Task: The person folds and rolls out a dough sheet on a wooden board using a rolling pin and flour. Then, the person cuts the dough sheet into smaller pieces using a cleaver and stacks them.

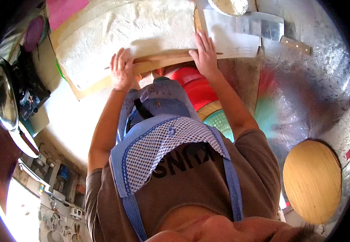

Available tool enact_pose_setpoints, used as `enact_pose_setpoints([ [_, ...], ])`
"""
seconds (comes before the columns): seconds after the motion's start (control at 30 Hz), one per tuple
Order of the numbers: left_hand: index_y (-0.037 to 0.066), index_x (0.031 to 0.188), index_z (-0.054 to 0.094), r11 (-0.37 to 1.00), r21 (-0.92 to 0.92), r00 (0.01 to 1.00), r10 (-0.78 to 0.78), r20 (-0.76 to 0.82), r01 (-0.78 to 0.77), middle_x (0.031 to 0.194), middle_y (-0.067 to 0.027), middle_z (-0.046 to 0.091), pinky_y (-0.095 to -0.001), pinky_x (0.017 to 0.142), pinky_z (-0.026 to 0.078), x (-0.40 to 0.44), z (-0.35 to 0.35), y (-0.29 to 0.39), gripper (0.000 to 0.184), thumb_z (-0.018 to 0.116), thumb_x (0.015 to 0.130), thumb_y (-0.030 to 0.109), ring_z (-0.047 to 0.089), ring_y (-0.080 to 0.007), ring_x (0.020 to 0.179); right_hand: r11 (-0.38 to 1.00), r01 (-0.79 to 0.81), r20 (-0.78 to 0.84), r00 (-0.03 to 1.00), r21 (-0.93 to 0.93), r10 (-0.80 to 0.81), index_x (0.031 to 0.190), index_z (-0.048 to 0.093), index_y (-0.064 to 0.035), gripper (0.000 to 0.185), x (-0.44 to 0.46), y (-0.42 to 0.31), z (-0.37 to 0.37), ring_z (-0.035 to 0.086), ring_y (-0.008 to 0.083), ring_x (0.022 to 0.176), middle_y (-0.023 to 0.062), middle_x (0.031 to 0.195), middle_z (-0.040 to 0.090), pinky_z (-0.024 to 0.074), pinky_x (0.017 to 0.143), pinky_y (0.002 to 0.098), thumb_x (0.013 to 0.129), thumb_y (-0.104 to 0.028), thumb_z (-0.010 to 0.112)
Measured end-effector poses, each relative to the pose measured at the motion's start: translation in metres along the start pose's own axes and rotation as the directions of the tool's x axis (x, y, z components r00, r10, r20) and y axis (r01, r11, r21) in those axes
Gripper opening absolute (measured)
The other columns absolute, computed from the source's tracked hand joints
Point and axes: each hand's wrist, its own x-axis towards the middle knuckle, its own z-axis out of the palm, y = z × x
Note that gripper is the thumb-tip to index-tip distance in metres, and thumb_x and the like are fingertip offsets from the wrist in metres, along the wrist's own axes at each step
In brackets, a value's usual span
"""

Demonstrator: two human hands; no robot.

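A thin wooden rolling pin point(163, 57) lies across the near edge of a wide, pale, floury sheet of dough point(130, 30), which covers a board point(86, 90). My left hand point(122, 68) rests over the pin's left part, its fingers spread forward. Over the right part lies my right hand point(204, 53), palm down, thumb apart from the fingers. Neither hand wraps round the pin. White paper point(235, 44) is beside the dough on the right.
A broad cleaver point(269, 27) with a wooden handle and a floury bowl point(229, 5) are at the upper right. Red basins point(197, 86) and a green basket point(219, 123) sit below the table edge. A round wooden board point(312, 181) stands at the lower right.
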Motion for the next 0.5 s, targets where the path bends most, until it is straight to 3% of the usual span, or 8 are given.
enact_pose_setpoints([
  [0.1,0.017,0.103,0.069,0.998,0.058,0.999,-0.029,-0.036,0.031,0.111,0.0007,0.057,-0.0407,0.093,0.037,0.022,-0.016,0.004,0.019,0.061,0.085,0.017,0.053,-0.0227,0.106,1.000,0.025,-0.043,0.999,-0.013,-0.025,0.146,0.039,-0.0059,0.065,0.045,0.000,-0.010,0.032,0.0360,0.141,0.0135,0.153,0.036,0.0266,0.114,0.0519,0.090,-0.030,0.062],
  [0.17,0.018,0.107,0.068,0.995,0.068,0.996,-0.079,0.033,0.076,0.112,0.0003,0.057,-0.0420,0.093,0.038,0.032,-0.016,0.003,0.026,0.064,0.082,0.017,0.053,-0.0239,0.106,0.999,0.021,-0.075,0.997,-0.026,-0.023,0.145,0.039,-0.0062,0.061,0.063,0.007,-0.002,0.033,0.0357,0.141,0.0142,0.152,0.037,0.0269,0.114,0.0506,0.092,-0.028,0.060],
  [0.23,0.018,0.108,0.068,0.992,0.087,0.991,-0.105,0.087,0.097,0.113,0.0003,0.057,-0.0422,0.093,0.038,0.032,-0.015,0.004,0.028,0.065,0.081,0.016,0.053,-0.0239,0.106,0.987,-0.011,-0.098,0.995,-0.160,-0.005,0.146,0.038,-0.0077,0.062,0.071,0.013,0.008,0.033,0.0353,0.141,0.0125,0.152,0.038,0.0272,0.114,0.0511,0.093,-0.031,0.059],
  [0.33,0.018,0.112,0.067,0.995,0.089,0.994,-0.059,0.091,0.050,0.113,-0.0002,0.058,-0.0431,0.091,0.039,0.020,-0.011,0.003,0.030,0.064,0.082,0.016,0.053,-0.0245,0.105,0.958,0.020,-0.008,1.000,-0.287,-0.023,0.147,0.037,-0.0078,0.064,0.056,0.009,0.006,0.032,0.0350,0.141,0.0108,0.153,0.037,0.0269,0.114,0.0504,0.092,-0.034,0.060],
  [0.5,0.023,0.110,0.067,0.997,0.080,0.999,0.008,0.044,-0.012,0.108,0.0026,0.059,-0.0424,0.087,0.040,-0.008,-0.012,0.017,0.033,0.063,0.078,0.020,0.054,-0.0213,0.101,0.981,0.002,0.059,0.998,-0.193,0.009,0.149,0.034,-0.0066,0.066,-0.006,0.000,-0.002,0.029,0.0345,0.144,0.0157,0.155,0.033,0.0246,0.115,0.0538,0.094,-0.036,0.057],
])
